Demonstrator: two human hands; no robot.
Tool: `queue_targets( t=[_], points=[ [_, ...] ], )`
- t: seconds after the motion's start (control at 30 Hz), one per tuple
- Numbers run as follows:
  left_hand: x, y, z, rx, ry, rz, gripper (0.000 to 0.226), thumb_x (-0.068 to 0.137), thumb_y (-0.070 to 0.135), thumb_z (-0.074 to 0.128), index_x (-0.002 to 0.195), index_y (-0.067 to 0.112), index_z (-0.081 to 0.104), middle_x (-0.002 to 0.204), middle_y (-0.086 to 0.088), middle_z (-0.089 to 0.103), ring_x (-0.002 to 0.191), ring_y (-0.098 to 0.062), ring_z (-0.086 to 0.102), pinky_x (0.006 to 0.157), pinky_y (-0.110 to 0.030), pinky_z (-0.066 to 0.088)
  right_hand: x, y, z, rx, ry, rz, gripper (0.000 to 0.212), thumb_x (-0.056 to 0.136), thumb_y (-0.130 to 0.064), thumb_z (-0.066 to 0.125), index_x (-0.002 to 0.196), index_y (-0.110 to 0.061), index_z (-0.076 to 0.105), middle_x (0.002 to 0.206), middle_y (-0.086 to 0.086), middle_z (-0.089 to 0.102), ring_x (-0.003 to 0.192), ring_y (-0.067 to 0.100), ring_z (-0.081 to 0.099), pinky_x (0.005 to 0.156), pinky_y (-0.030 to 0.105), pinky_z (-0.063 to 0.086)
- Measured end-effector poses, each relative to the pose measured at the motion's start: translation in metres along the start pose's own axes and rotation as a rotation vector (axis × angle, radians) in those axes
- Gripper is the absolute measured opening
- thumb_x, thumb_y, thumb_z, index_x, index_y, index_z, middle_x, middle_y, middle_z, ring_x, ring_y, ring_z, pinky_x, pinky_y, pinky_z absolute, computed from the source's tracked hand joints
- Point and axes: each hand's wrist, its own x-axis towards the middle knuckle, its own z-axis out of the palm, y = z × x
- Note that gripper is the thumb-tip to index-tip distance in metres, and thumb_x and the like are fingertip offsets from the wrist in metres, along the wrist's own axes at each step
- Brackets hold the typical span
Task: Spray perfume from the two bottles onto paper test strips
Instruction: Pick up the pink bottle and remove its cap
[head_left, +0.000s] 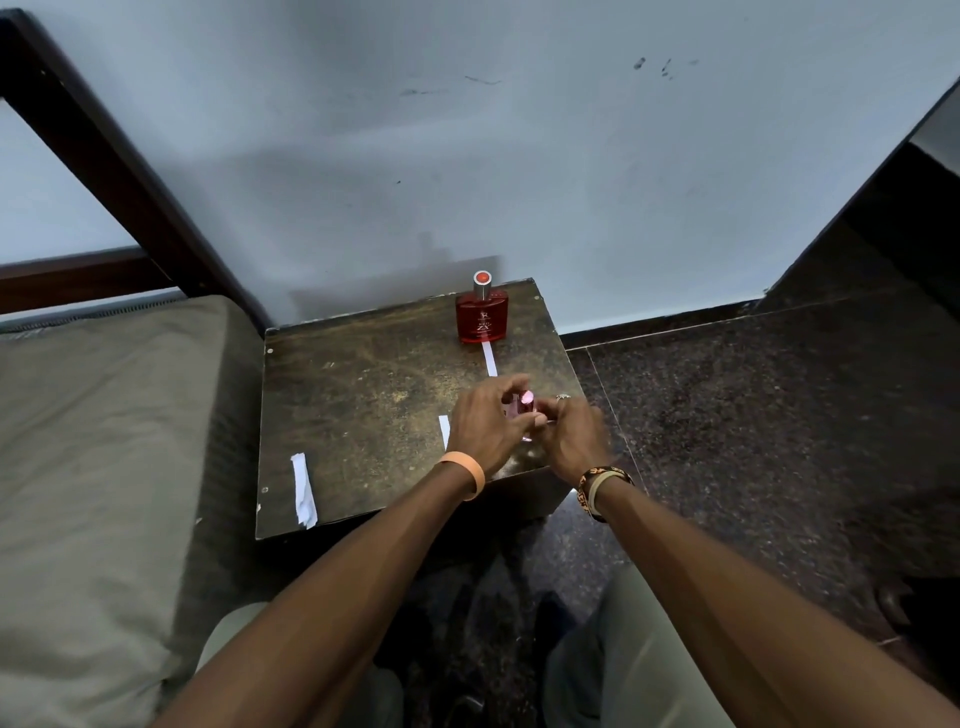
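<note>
Pink glass perfume bottle (524, 410), small, with a shiny pink cap, upright near the right edge of the dark, worn wooden tabletop (363, 395), toward its front right corner. Clasped between both hands: left hand (485, 428), orange wristband (467, 474) at the wrist, fingers curled round the bottle's left side; right hand (569, 434), motion-blurred, with beaded bracelets (597, 488) at the wrist, fingers curled in against the bottle's right side. Red rectangular perfume bottle (482, 316) with a silver collar and red top, standing at the back edge near the back right corner. Narrow white paper strip (489, 358) lying flat just in front of it. Second white strip (444, 430) partly hidden behind the left hand. Wider creased white paper (304, 488) near the front left corner. Olive mattress (104, 441) along the left edge.
</note>
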Motion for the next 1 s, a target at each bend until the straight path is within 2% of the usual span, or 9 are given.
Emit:
queue_targets(
  t=[0.07, 0.23, 0.37, 0.5, 0.7, 0.77, 0.87, 0.97, 1.0],
  points=[
    [0.0011, 0.001, 0.0001, 0.041, -0.05, 0.027, 0.051, 0.077, 0.013, 0.079, 0.125, 0.018, 0.065, 0.121, 0.0, 0.07, 0.111, -0.012, 0.064, 0.098, -0.029, 0.05, -0.0003, -0.0005, 0.0004, 0.002, 0.001, 0.008, 0.013, 0.087, -0.019, 0.072, 0.098, -0.026, 0.077, 0.08, -0.003, 0.074, 0.072, 0.014, 0.068, 0.059, 0.027, 0.054],
    [0.0022, 0.0017, 0.0005, 0.082, -0.025, 0.02, 0.031, 0.076, 0.012, 0.078, 0.106, 0.019, 0.075, 0.102, 0.002, 0.075, 0.094, -0.013, 0.069, 0.086, -0.029, 0.054, -0.0003, -0.0005, 0.0003, 0.017, -0.003, 0.018, 0.018, 0.086, -0.016, 0.073, 0.101, -0.025, 0.077, 0.085, 0.0, 0.075, 0.078, 0.017, 0.07, 0.068, 0.035, 0.059],
    [0.0014, 0.001, -0.0007, 0.09, -0.053, 0.065, 0.052, 0.076, 0.012, 0.079, 0.126, 0.017, 0.065, 0.119, -0.002, 0.07, 0.111, -0.016, 0.064, 0.095, -0.025, 0.046, 0.0006, -0.0004, 0.0005, 0.053, -0.01, 0.036, 0.014, 0.084, -0.018, 0.075, 0.097, -0.025, 0.077, 0.08, -0.003, 0.074, 0.076, 0.017, 0.071, 0.069, 0.036, 0.06],
    [0.0035, -0.0013, -0.0047, 0.088, -0.048, 0.062, 0.038, 0.078, 0.011, 0.077, 0.115, 0.018, 0.072, 0.111, -0.001, 0.074, 0.1, -0.015, 0.069, 0.088, -0.021, 0.05, 0.0005, 0.0004, 0.0011, 0.078, -0.02, 0.045, 0.02, 0.082, -0.018, 0.077, 0.099, -0.027, 0.077, 0.075, -0.009, 0.07, 0.075, 0.012, 0.069, 0.071, 0.036, 0.06],
    [0.0032, 0.0007, -0.0059, 0.097, -0.102, 0.089, 0.055, 0.074, 0.018, 0.081, 0.127, 0.019, 0.064, 0.122, -0.004, 0.069, 0.111, -0.016, 0.064, 0.095, -0.024, 0.047, -0.0002, -0.0007, 0.0003, 0.038, 0.006, 0.041, 0.016, 0.084, -0.019, 0.075, 0.097, -0.027, 0.077, 0.077, -0.005, 0.073, 0.072, 0.014, 0.068, 0.067, 0.033, 0.058],
    [0.0038, -0.0007, -0.0071, 0.088, -0.094, 0.09, 0.044, 0.08, 0.012, 0.075, 0.123, 0.018, 0.067, 0.119, -0.002, 0.071, 0.107, -0.015, 0.067, 0.092, -0.021, 0.048, -0.0002, -0.0007, 0.0006, 0.056, -0.006, 0.052, 0.02, 0.082, -0.018, 0.077, 0.1, -0.027, 0.077, 0.073, -0.01, 0.069, 0.072, 0.012, 0.069, 0.068, 0.033, 0.059],
    [0.004, -0.0013, -0.0087, 0.057, -0.057, 0.064, 0.033, 0.079, 0.012, 0.076, 0.112, 0.017, 0.073, 0.106, -0.001, 0.075, 0.091, -0.011, 0.07, 0.087, -0.031, 0.055, 0.0, 0.0001, 0.0014, 0.07, -0.016, 0.052, 0.017, 0.081, -0.022, 0.078, 0.097, -0.028, 0.077, 0.069, -0.013, 0.065, 0.075, 0.012, 0.069, 0.067, 0.03, 0.057],
    [0.0042, 0.0002, -0.0084, 0.065, -0.074, 0.084, 0.053, 0.075, 0.016, 0.081, 0.125, 0.018, 0.065, 0.112, 0.0, 0.072, 0.092, -0.01, 0.068, 0.086, -0.027, 0.056, -0.0005, 0.0, 0.0004, 0.029, -0.011, 0.008, 0.019, 0.083, -0.043, 0.072, 0.092, -0.027, 0.077, 0.071, -0.009, 0.068, 0.072, 0.013, 0.067, 0.062, 0.028, 0.052],
    [0.0042, 0.001, -0.0085, 0.068, -0.097, 0.095, 0.06, 0.074, 0.015, 0.081, 0.13, 0.019, 0.061, 0.116, 0.0, 0.07, 0.094, -0.01, 0.067, 0.085, -0.024, 0.055, -0.0002, -0.0002, 0.0004, 0.022, -0.011, 0.015, 0.018, 0.084, -0.041, 0.073, 0.092, -0.026, 0.077, 0.074, -0.007, 0.071, 0.073, 0.014, 0.068, 0.064, 0.029, 0.054]
  ],
)
